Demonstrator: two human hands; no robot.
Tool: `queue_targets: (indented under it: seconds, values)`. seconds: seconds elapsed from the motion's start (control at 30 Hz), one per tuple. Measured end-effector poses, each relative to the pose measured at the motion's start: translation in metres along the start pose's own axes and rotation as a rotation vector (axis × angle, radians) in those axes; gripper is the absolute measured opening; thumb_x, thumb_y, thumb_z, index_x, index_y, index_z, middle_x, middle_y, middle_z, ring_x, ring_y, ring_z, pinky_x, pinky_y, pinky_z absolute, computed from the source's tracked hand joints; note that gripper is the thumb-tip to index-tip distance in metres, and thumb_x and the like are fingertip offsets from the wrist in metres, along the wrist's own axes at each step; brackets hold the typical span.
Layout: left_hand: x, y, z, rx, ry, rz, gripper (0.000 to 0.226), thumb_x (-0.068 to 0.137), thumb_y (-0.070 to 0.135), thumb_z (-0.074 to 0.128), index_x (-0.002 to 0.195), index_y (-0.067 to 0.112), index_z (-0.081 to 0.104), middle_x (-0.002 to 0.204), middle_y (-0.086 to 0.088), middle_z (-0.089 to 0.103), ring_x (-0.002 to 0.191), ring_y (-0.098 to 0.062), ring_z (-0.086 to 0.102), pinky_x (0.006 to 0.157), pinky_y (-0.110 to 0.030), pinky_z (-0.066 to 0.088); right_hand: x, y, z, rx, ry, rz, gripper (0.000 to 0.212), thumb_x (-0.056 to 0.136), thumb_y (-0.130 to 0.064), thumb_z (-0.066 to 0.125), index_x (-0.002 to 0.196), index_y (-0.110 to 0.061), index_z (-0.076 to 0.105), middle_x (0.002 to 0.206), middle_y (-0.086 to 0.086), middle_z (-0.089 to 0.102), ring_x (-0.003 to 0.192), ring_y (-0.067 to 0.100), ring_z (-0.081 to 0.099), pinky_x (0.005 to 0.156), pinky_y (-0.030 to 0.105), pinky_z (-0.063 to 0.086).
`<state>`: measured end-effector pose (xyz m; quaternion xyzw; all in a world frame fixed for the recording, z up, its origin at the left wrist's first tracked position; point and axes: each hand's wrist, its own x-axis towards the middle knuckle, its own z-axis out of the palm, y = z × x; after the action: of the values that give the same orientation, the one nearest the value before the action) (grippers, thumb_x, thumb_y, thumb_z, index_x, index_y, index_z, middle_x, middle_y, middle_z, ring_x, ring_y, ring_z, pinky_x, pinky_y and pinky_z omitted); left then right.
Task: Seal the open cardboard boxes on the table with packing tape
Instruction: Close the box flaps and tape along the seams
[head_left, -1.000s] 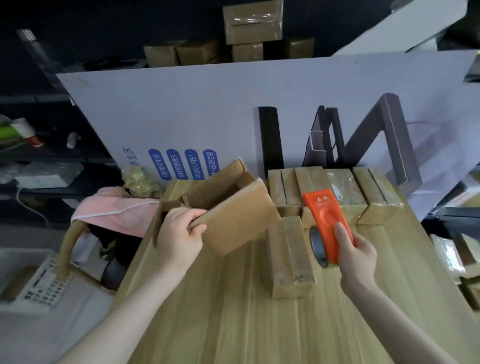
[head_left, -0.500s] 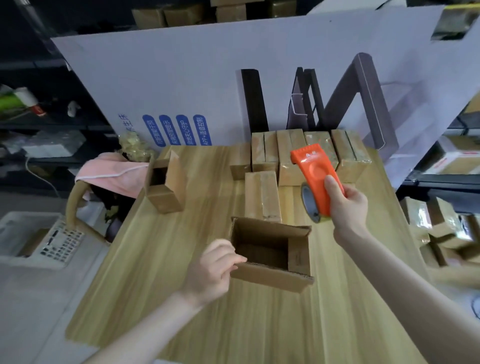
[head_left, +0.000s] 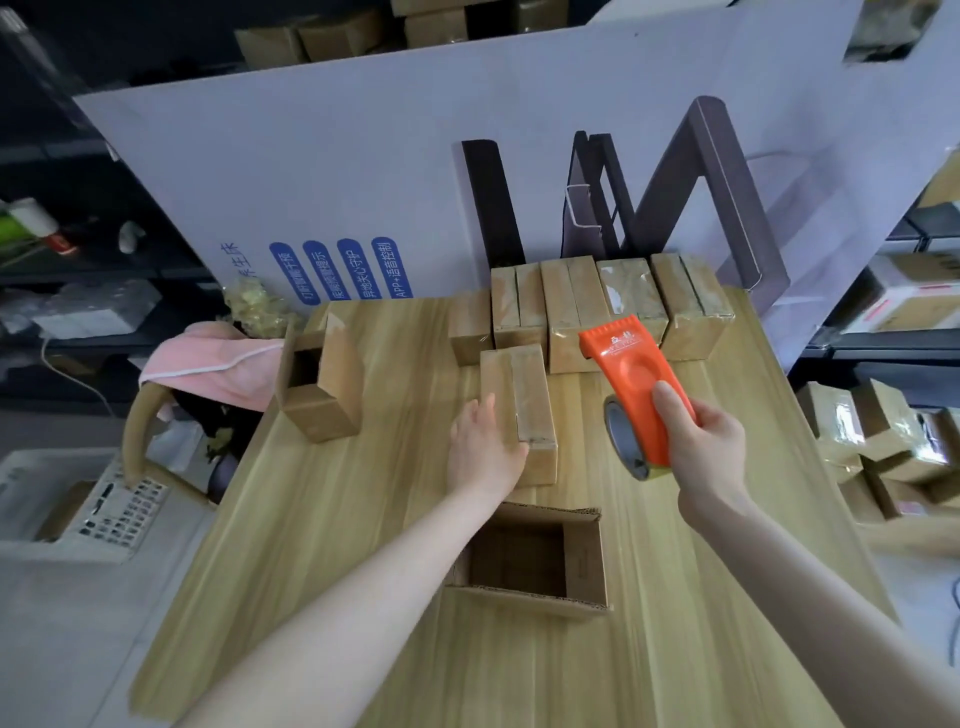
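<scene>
An orange tape dispenser (head_left: 632, 387), brown cardboard boxes (head_left: 519, 405), a pale wood-grain table (head_left: 363, 519), and a pink cloth (head_left: 208, 358) are shown.

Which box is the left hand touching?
The taped box lying alone mid-table, before the back row; the left hand rests against it. Others go untouched.

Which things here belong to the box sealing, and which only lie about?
Job: tape dispenser, in right hand; near open box; far open box; taped box, touched by left hand; back row of taped boxes.
Lying about: pink cloth; white board.
</scene>
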<state>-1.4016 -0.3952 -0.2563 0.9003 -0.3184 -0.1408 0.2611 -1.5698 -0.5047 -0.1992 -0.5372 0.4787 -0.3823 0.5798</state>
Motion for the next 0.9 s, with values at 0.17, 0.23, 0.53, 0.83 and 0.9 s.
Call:
queue_targets:
  seconds: [0.17,0.23,0.53,0.83,0.9]
  values:
    - [0.05,0.017,0.044,-0.024,-0.204,-0.333,0.123,0.069,0.062,0.073,0.153,0.016,-0.003,0.16,-0.017,0.002,0.147,-0.035,0.006,0.116,-0.048,0.017,0.002,0.005,0.004,-0.019,0.032,0.021,0.044,0.093,-0.032,0.063,0.074,0.008,0.058,0.061,0.007,0.05,0.05,0.01,0.046,0.047,0.025,0.036]
    - [0.054,0.018,0.056,0.035,-0.208,-0.379,0.129,0.065,0.064,0.075,0.153,0.017,-0.006,0.159,-0.019,0.002,0.146,-0.037,0.01,0.115,-0.051,0.021,0.002,0.006,0.008,-0.015,0.045,0.028,0.047,0.093,-0.031,0.063,0.085,0.016,0.059,0.064,0.011,0.053,0.053,0.017,0.047,0.045,0.024,0.039]
    - [0.069,-0.017,0.001,-0.05,-0.137,-0.266,0.118,0.061,0.059,0.077,0.151,0.034,0.006,0.157,-0.007,0.018,0.143,-0.032,0.023,0.112,-0.053,0.024,0.009,0.004,0.055,-0.03,0.062,0.057,0.028,0.094,-0.03,0.062,0.083,-0.003,0.064,0.063,0.004,0.061,0.04,0.0,0.056,0.038,0.013,0.041]
    - [0.174,-0.085,-0.104,-0.051,0.165,-0.351,0.114,0.058,0.06,0.078,0.15,0.032,0.015,0.155,-0.01,0.022,0.14,-0.032,0.027,0.111,-0.054,0.027,0.026,0.003,0.151,-0.041,0.031,0.118,0.036,0.092,-0.031,0.063,0.081,0.003,0.066,0.063,0.008,0.061,0.052,0.016,0.055,0.049,0.025,0.044]
    - [0.206,-0.091,-0.105,-0.056,0.181,-0.351,0.115,0.058,0.061,0.077,0.15,0.031,0.016,0.155,-0.012,0.022,0.14,-0.033,0.027,0.111,-0.055,0.026,0.029,0.006,0.166,-0.045,0.044,0.117,0.035,0.093,-0.027,0.063,0.08,0.005,0.065,0.058,0.007,0.059,0.044,0.011,0.052,0.043,0.02,0.042]
